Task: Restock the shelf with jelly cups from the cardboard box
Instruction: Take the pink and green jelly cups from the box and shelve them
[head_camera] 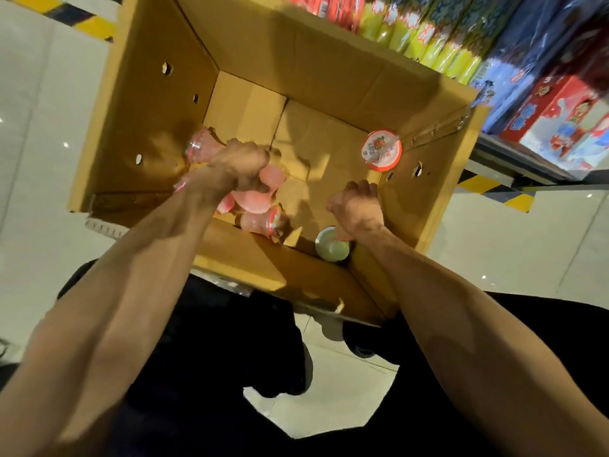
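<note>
Cluster of pink jelly cups (255,201) at the near-left part of the floor of the open cardboard box (329,77), partly covered by the left hand (239,168). Left fingers clenched around several cups of that cluster; exact count unreadable through blur. One more pink cup (198,145) just beyond the left hand, close to the left wall of the box. Another pink cup with red-rimmed lid (263,222) on its side by the near wall, just below the cluster. Red-lidded cup (381,150) well apart from the cluster, lid toward the camera, tilted against the right wall. Pale green cup (331,249) in the near-right corner, directly beneath the wrist of the right hand (357,206). Right fingers curled into a fist; grip on the pale green cup or on nothing: not determinable. Both forearms bare, extended down into the box over the near edge. Round holes in the left and right box walls. White tiled floor (39,110) around the box, with yellow-and-black striped marking (487,188) on the right side. Shelf (527,166) beyond and to the right of the box, stocked with yellow-green packs (428,41), blue packs (514,70) and a red-and-white carton (566,123). Dark trousers (214,357) at the bottom of the view.
</note>
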